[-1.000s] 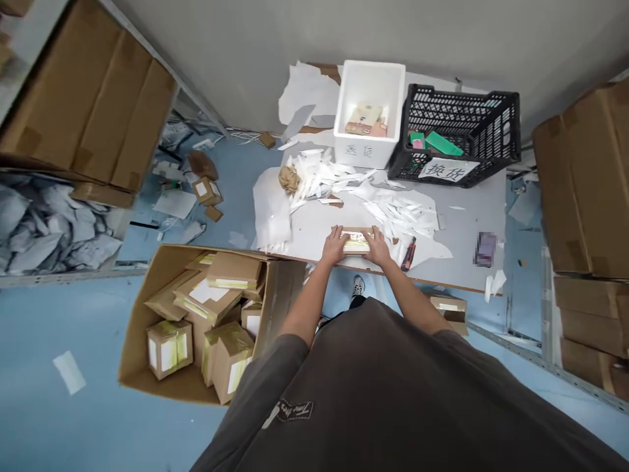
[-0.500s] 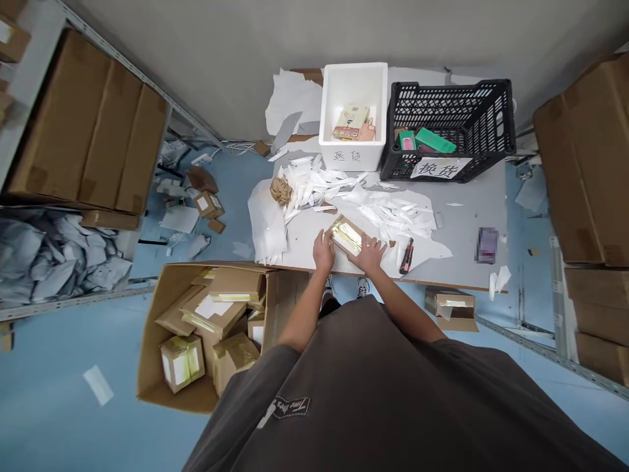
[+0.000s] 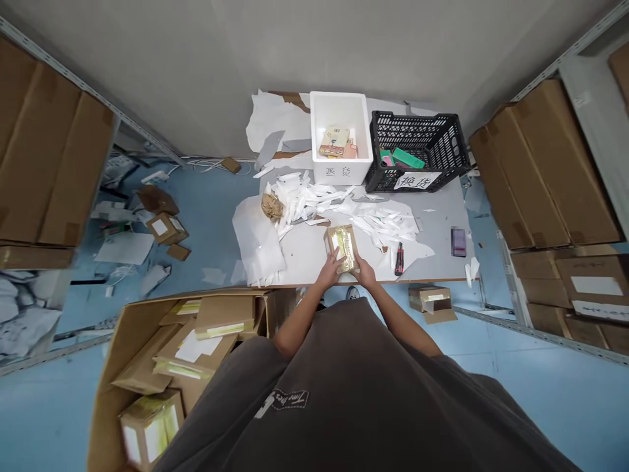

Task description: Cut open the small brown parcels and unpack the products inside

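Note:
A small brown box [image 3: 345,241] wrapped in shiny yellowish tape, with a white label, lies at the front of the table between my hands. My left hand [image 3: 330,270] grips its left front side, fingers reaching over the label. At its right front corner my right hand [image 3: 364,271] holds the box too. A red and black utility knife [image 3: 399,259] rests to the right of my right hand. White paper strips [image 3: 388,221] are heaped behind the box, with crumpled brown paper [image 3: 272,206] at their left end.
A white foam bin [image 3: 341,172] and a black crate [image 3: 442,172] with a few items inside stand at the table's back. A purple phone-like object [image 3: 458,242] lies at the right. A large carton [image 3: 105,387] of parcels is at lower left; shelves of boxes flank both sides.
The small box has turned to stand more lengthwise toward me. My left hand has moved onto its label and my right hand has shifted to its right front corner. The camera view has shifted.

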Tool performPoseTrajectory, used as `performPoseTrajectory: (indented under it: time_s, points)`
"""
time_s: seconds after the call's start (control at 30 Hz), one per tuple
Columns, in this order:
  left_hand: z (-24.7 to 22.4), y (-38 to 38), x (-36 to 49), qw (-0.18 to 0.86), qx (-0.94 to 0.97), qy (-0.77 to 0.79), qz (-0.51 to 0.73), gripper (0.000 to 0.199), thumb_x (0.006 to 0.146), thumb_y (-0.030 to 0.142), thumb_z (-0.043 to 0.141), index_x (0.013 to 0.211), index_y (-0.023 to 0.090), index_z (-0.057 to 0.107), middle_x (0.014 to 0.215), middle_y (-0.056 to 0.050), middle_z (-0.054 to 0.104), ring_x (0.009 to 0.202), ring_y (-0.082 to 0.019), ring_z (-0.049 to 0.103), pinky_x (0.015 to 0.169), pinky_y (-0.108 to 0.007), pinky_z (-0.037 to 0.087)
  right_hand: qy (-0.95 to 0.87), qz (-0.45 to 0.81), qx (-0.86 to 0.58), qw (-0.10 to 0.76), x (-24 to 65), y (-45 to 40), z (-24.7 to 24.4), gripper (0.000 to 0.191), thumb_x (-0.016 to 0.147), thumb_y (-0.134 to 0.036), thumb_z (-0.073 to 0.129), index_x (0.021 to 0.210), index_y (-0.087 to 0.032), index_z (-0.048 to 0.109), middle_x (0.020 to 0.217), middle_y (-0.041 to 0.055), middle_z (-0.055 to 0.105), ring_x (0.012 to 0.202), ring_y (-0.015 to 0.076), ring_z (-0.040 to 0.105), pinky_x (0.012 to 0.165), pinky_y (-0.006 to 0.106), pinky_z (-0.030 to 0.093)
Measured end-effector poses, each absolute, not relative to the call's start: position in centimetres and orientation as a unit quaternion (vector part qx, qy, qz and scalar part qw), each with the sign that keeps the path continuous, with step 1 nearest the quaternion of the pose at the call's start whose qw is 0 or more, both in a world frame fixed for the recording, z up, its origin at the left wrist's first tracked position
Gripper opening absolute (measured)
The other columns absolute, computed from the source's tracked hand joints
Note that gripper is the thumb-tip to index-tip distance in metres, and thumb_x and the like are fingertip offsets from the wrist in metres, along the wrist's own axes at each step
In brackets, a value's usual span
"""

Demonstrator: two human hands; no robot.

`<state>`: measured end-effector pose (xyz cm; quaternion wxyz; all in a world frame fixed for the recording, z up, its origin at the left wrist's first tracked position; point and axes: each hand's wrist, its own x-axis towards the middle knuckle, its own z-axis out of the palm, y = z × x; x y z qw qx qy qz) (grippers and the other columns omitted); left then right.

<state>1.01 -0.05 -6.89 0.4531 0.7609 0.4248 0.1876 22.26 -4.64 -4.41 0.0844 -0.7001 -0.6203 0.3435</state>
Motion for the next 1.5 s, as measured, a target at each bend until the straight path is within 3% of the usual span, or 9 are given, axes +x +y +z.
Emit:
performPoseTrajectory:
  time_s: [0.1,0.23,0.4,0.63,0.8,1.03,1.23,1.37,1.5]
  points:
    - [-5.1,0.9,0.2,0.481,0.718,0.437,0.249,0.045,0.103,0.031,0.063,0.147,0.023,0.069,0.176,-0.011,0.04,0.162,-0.033,0.041,0.132,-0.056,0.039,-0.606,0.321,-0.708,0.167,22.3,-4.2,-3.0,0.07,0.101,-0.035,0.064,0.168,-0.027,0.047,0.144,0.0105,0.071,0.13,0.0309,0.069,0.112,0.045,0.056]
    - [-2.9,2.9,-0.4,0.494,0.649,0.479,0.324,0.051,0.108,0.044,0.056,0.155,0.026,0.063,0.171,-0.008,0.049,0.156,-0.031,0.05,0.121,-0.047,0.054,-0.567,0.292,-0.731,0.243,22.9,-1.4,-0.6,0.06,0.109,-0.041,0.05,0.167,-0.028,0.048,0.137,0.008,0.077,0.124,0.0298,0.074,0.108,0.044,0.058]
    - [-3.5,4.3,1.6,0.508,0.633,0.496,0.309,0.075,0.103,0.042,0.064,0.172,0.025,0.039,0.178,-0.011,0.036,0.167,-0.032,0.03,0.131,-0.052,0.04,-0.558,0.313,-0.747,0.179,22.7,2.0,-0.6,0.06,0.104,-0.034,0.053,0.164,-0.024,0.055,0.131,0.0096,0.08,0.117,0.0329,0.076,0.108,0.047,0.057]
    - [-4.4,1.2,1.3,0.468,0.658,0.53,0.257,0.059,0.107,0.05,0.058,0.161,0.026,0.058,0.173,-0.012,0.046,0.163,-0.034,0.039,0.132,-0.052,0.037,-0.577,0.408,-0.677,0.208,26.1,-2.3,-1.5,0.073,0.096,-0.034,0.062,0.167,-0.026,0.05,0.162,0.0107,0.06,0.134,0.0325,0.069,0.11,0.048,0.057]
    - [-4.2,-1.7,-0.3,0.501,0.695,0.476,0.198,0.108,0.079,0.048,0.094,0.171,0.026,0.041,0.181,-0.013,0.03,0.166,-0.039,0.03,0.131,-0.053,0.039,-0.626,0.441,-0.622,0.163,25.6,-6.2,-1.5,0.107,0.081,-0.028,0.077,0.177,-0.03,0.03,0.165,0.0074,0.057,0.141,0.0335,0.064,0.112,0.047,0.056]
    - [-2.8,2.0,1.2,0.49,0.612,0.538,0.31,0.08,0.102,0.043,0.069,0.173,0.028,0.036,0.17,-0.009,0.051,0.144,-0.03,0.063,0.122,-0.045,0.052,-0.566,0.391,-0.675,0.267,25.3,-1.4,-0.6,0.072,0.104,-0.042,0.056,0.172,-0.025,0.04,0.133,0.0082,0.079,0.12,0.0299,0.076,0.106,0.047,0.059]
    - [-5.4,2.1,2.8,0.491,0.66,0.536,0.189,0.095,0.093,0.041,0.077,0.175,0.021,0.031,0.175,-0.016,0.041,0.161,-0.036,0.041,0.132,-0.056,0.036,-0.565,0.393,-0.706,0.169,23.9,1.3,-2.3,0.078,0.1,-0.026,0.052,0.175,-0.018,0.033,0.143,0.0129,0.074,0.117,0.0309,0.076,0.105,0.046,0.059]
    - [-7.4,-0.7,1.4,0.479,0.655,0.556,0.178,0.082,0.1,0.042,0.068,0.173,0.02,0.036,0.174,-0.017,0.042,0.159,-0.033,0.045,0.13,-0.053,0.039,-0.599,0.387,-0.69,0.125,23.7,-1.9,-3.9,0.081,0.094,-0.021,0.058,0.173,-0.021,0.038,0.148,0.0133,0.07,0.125,0.0309,0.072,0.11,0.044,0.056]
    - [-7.7,-3.9,-0.2,0.494,0.685,0.506,0.172,0.101,0.089,0.039,0.082,0.174,0.02,0.032,0.177,-0.017,0.038,0.161,-0.032,0.042,0.13,-0.05,0.039,-0.645,0.436,-0.617,0.113,24.1,-6.1,-4.7,0.103,0.081,-0.02,0.07,0.176,-0.024,0.031,0.166,0.0126,0.054,0.139,0.0307,0.063,0.112,0.046,0.056]
